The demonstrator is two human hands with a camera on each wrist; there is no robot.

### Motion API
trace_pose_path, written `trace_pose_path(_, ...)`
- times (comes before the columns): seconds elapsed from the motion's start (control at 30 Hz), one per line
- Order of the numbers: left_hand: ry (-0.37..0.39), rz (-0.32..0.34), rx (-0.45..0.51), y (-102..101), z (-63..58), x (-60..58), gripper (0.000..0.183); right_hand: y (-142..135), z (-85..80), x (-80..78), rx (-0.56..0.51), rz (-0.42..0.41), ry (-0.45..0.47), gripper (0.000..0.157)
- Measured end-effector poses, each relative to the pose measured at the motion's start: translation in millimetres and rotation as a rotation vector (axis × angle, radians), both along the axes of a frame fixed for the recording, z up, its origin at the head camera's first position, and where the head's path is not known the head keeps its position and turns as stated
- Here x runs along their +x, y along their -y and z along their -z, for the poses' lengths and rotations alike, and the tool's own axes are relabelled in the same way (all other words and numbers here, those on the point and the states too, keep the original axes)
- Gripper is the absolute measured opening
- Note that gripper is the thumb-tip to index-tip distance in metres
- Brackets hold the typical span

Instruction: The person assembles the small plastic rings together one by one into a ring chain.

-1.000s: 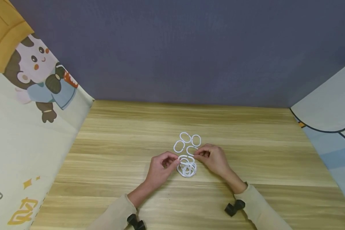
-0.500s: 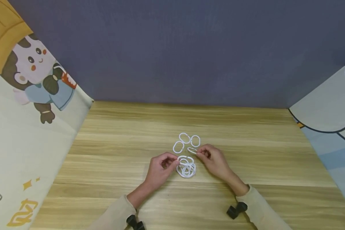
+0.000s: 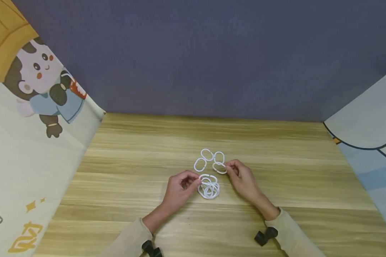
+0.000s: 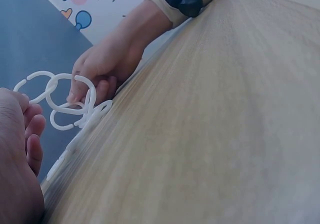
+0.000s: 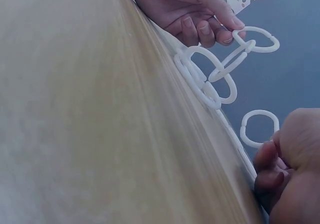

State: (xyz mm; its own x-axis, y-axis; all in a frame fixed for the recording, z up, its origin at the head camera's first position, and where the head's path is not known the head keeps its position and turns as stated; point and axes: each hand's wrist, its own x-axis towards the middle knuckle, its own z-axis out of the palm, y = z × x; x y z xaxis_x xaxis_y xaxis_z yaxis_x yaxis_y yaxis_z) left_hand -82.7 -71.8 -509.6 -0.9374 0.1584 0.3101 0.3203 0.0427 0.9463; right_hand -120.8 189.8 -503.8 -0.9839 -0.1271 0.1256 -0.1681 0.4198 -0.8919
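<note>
My left hand [image 3: 181, 186] pinches the top white plastic shower curtain ring [image 5: 272, 48] between thumb and forefinger. That ring is linked to others below it, which lie in a tangled pile [image 3: 209, 197] on the wooden table. To the right and slightly beyond the pile, my right hand [image 3: 245, 180] pinches a single oval ring [image 3: 219, 172] at its right end. A small gap breaks the outline of each ring. In the left wrist view, the linked rings [image 4: 64, 75] overlap my right fingers. The held single ring [image 5: 243, 124] hangs apart from the chain in the right wrist view.
Three loose rings, a left one [image 3: 194, 165], a middle one [image 3: 206, 149] and a right one [image 3: 223, 157], lie just beyond my hands. A dark panel [image 3: 193, 71] stands behind the table [image 3: 141, 142]. Cartoon-printed panels [image 3: 22, 150] flank both sides.
My right hand has moved right, away from the linked rings, with its single ring. That ring went from flat to edge-on, and now shows its face again. My left hand has stayed put.
</note>
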Motion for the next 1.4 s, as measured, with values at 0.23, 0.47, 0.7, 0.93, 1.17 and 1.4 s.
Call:
trace_pose_path(0.23,0.001,0.005,0.001,1.0,1.6,-0.9,0.006,1.6,-2.6,2.2,-0.109,-0.043,0.083,0.010)
trace_pose_path(0.47,0.000,0.003,-0.002,1.3,1.8,-1.3,0.005,5.3,-8.9,2.7,-0.284,-0.032,0.107,0.011)
trace_pose_path(0.7,0.019,-0.004,-0.029,1.5,0.8,-1.6,0.005,9.5,-20.0,6.5,-0.336,0.024,0.167,0.008)
trace_pose_path(0.93,0.013,0.001,-0.042,2.1,1.2,-2.3,0.005,13.7,-32.9,14.7,-0.351,0.070,0.248,0.006)
trace_pose_path(1.17,0.003,0.000,-0.047,2.3,1.1,-2.6,0.005,18.4,-45.0,25.0,-0.451,0.004,0.302,0.007)
trace_pose_path(1.4,-0.016,0.014,-0.036,2.0,2.5,-3.4,0.006,19.9,-46.7,30.3,-0.476,-0.112,0.337,0.007)
